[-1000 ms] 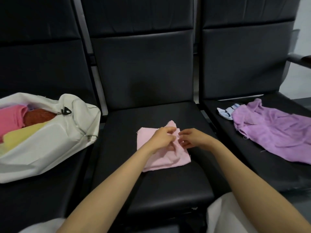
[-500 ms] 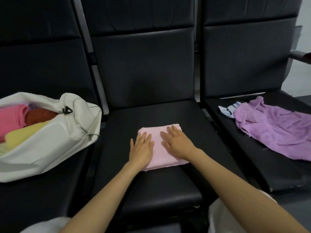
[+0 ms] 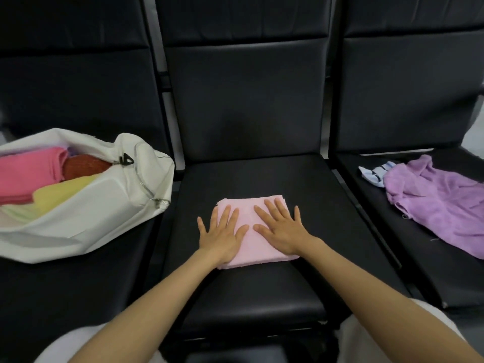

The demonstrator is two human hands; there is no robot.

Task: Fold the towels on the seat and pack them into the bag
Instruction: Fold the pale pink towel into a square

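A folded light pink towel (image 3: 251, 247) lies flat on the middle black seat (image 3: 262, 297). My left hand (image 3: 222, 234) presses on its left half with fingers spread straight. My right hand (image 3: 281, 227) lies flat on its right half, fingers straight too. An open white bag (image 3: 104, 203) sits on the left seat and holds folded pink, red and yellow towels. A crumpled purple towel (image 3: 434, 205) lies unfolded on the right seat, with a small pale blue cloth (image 3: 374, 174) at its far left edge.
Three black padded seats stand side by side with tall backrests behind them. A narrow gap separates the middle seat from each neighbour. My light-coloured trousers show at the bottom of the view.
Both hands went from pinching the pink towel's top fold to lying flat on it. Between half a second ago and now their fingers have spread wider.
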